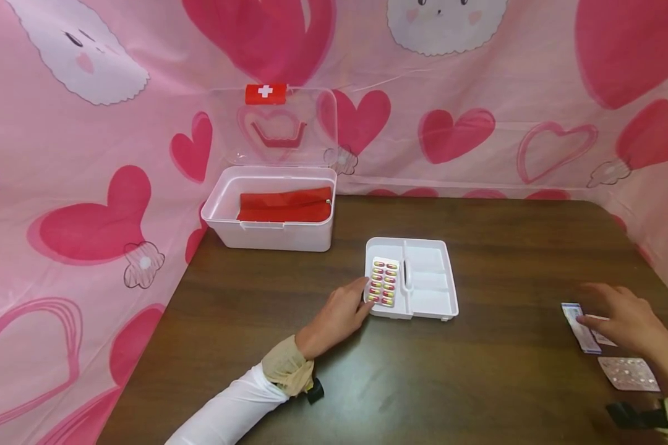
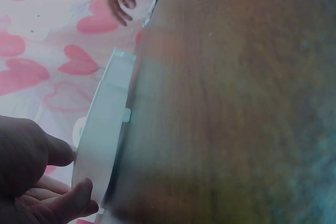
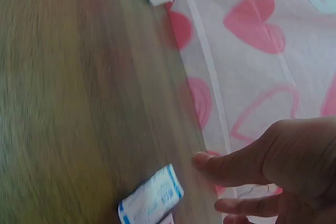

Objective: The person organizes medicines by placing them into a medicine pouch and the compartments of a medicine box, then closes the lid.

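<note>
My left hand (image 1: 336,318) holds the front left corner of a white divided tray (image 1: 430,303); its thumb and fingers lie against the tray wall in the left wrist view. A blister pack of red and yellow capsules (image 1: 383,282) lies in the tray's left compartment. My right hand (image 1: 631,321) hovers with thumb and fingers apart over a white and blue packet (image 1: 581,330). That packet (image 3: 152,198) shows below the thumb in the right wrist view. Beside it, a second small packet (image 1: 603,334) is partly hidden by the right hand. A silvery blister pack (image 1: 628,374) lies nearer me.
A translucent white first-aid box (image 1: 267,238) stands at the back left, its clear lid (image 1: 222,123) raised. Inside it lies a red zippered pouch (image 1: 284,206). A pink heart-patterned cloth (image 1: 451,173) hangs behind the dark wooden table (image 1: 501,259).
</note>
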{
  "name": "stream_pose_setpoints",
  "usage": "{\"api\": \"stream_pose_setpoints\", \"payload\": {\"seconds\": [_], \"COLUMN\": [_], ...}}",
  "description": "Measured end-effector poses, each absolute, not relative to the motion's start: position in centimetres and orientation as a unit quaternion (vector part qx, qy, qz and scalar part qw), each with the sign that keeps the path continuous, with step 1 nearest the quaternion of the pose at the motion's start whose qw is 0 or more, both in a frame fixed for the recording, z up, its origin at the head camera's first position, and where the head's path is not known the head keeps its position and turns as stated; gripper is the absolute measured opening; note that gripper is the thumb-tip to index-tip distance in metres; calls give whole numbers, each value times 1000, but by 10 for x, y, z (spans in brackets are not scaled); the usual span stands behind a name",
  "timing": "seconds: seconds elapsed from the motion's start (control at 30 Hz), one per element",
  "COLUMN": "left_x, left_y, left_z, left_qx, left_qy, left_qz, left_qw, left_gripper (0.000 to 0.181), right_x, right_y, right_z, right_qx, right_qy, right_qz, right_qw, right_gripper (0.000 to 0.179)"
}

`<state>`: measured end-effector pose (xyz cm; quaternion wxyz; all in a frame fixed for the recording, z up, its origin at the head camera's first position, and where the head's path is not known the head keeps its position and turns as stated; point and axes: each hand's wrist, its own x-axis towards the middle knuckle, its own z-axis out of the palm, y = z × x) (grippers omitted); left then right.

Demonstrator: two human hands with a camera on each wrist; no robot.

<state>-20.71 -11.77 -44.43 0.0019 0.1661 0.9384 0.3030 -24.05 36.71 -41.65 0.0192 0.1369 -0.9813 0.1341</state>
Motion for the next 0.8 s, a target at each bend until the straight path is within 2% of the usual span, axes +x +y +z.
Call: {"api": "stream_pose_setpoints", "payload": {"seconds": [0.2,0.5,0.8], "left_x": [-207,-208,-208], "left_y": [-118,-116,-117], "left_z": [-443,-442,-444], "left_qx": [165,157,164], "left_qy": [938,938,936], "left_qz": [303,309,310], "left_qw": [5,23,10], "left_gripper": [47,49,48], "right_x": [-241,-242,-239], "right_y": [379,381,374], "right_z": [-427,-439,-441], "right_qx": [136,118,125], "right_qy": [-986,-987,-980], "right_qz": [100,112,144], "right_qw": [12,7,49], "right_gripper": [56,39,32]}}
